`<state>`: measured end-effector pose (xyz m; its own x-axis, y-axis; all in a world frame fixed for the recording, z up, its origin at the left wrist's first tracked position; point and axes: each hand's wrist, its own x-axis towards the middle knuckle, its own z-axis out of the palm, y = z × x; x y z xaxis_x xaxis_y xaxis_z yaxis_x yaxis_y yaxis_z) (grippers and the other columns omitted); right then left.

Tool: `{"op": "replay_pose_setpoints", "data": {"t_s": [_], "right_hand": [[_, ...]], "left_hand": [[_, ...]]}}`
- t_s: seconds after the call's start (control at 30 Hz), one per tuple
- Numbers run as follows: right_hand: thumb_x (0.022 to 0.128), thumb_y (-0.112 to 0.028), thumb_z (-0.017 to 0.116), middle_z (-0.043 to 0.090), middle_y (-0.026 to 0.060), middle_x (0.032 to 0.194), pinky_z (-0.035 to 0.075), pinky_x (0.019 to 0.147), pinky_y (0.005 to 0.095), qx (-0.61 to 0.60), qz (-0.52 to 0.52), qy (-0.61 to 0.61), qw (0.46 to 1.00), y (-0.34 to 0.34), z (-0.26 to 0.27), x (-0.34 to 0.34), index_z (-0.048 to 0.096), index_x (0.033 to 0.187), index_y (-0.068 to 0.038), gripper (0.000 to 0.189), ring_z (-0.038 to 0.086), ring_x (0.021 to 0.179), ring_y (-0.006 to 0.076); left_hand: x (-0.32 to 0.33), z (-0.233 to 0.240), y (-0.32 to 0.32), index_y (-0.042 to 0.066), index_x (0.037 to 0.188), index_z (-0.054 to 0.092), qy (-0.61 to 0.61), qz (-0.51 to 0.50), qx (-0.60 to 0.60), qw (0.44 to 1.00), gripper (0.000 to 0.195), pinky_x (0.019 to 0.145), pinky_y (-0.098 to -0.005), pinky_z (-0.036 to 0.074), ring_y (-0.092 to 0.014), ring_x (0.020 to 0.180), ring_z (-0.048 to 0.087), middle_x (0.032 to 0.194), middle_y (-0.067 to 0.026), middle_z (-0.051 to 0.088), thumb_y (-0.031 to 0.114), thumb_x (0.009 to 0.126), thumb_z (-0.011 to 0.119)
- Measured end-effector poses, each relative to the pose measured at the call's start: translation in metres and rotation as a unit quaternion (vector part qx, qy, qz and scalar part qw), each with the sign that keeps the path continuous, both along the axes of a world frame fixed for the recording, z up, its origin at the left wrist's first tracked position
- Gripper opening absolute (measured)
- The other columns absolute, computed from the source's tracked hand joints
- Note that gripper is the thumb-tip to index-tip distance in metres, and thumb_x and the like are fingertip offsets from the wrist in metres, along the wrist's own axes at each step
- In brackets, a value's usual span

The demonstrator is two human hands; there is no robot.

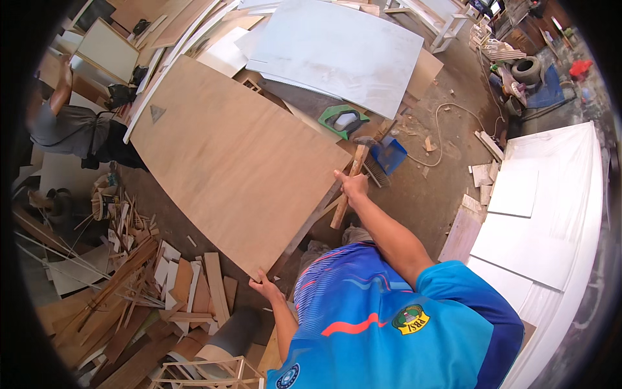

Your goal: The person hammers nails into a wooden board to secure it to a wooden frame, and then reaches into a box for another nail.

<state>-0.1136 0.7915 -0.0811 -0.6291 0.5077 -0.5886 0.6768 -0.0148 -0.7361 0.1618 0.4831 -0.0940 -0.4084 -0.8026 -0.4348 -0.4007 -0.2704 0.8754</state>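
Observation:
A broad plywood panel [233, 165] lies in front of me, its near edge close to my body. My left hand [268, 288] grips the panel's near left corner, thumb on top and the other fingers partly hidden below. Beside the near right corner, my right hand [354, 186] is closed around the wooden handle of a hammer [358, 158]. The hammer's metal head points away from me. Whether the right thumb touches the panel edge I cannot tell. Towards the far left of the panel rests a small grey triangular piece [158, 113].
A co-worker [82, 126] stands at the left with an arm raised. Pale sheets [340, 53] are stacked beyond the panel. A green plastic handle [343, 120] and blue dustpan [388, 155] lie right of it. Wood offcuts [194, 287] cover the lower left; white boards [525, 233] stand right.

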Motion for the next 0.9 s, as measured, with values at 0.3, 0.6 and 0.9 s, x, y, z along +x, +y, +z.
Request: {"op": "replay_pose_setpoints", "data": {"t_s": [0.3, 0.6, 0.9], "right_hand": [[0.078, -0.033, 0.098, 0.069, 0.0073, 0.067, 0.052, 0.054, 0.0344, 0.006, 0.006, -0.02, 1.0, -0.002, 0.0, -0.002, 0.07, 0.082, 0.0, 0.044, 0.064, 0.053, 0.0163], [0.08, -0.017, 0.097, 0.067, 0.0039, 0.072, 0.048, 0.048, 0.0278, -0.021, 0.002, 0.026, 0.999, 0.008, -0.021, -0.007, 0.063, 0.092, -0.002, 0.039, 0.059, 0.053, 0.0112], [0.078, -0.021, 0.099, 0.067, 0.004, 0.072, 0.05, 0.05, 0.0299, -0.062, 0.01, 0.002, 0.998, 0.013, -0.013, -0.004, 0.06, 0.088, -0.004, 0.044, 0.062, 0.056, 0.0116]], "left_hand": [[0.004, -0.014, -0.005, 0.003, 0.149, 0.037, 0.029, 0.003, 0.021, 0.999, 0.052, 0.105, -0.0427, 0.051, -0.028, 0.127, 0.056, 0.146, -0.0168, 0.051, 0.028, 0.111, 0.063], [0.0, 0.001, -0.016, -0.001, 0.142, 0.043, -0.147, -0.053, -0.201, 0.967, 0.066, 0.102, -0.0447, 0.05, -0.034, 0.122, 0.061, 0.134, -0.0198, 0.058, 0.032, 0.098, 0.08], [-0.135, 0.012, 0.068, -0.004, 0.114, 0.065, 0.041, -0.309, -0.194, 0.93, 0.032, 0.084, -0.0384, 0.052, -0.025, 0.092, 0.064, 0.101, -0.014, 0.067, 0.015, 0.099, 0.044]]}}
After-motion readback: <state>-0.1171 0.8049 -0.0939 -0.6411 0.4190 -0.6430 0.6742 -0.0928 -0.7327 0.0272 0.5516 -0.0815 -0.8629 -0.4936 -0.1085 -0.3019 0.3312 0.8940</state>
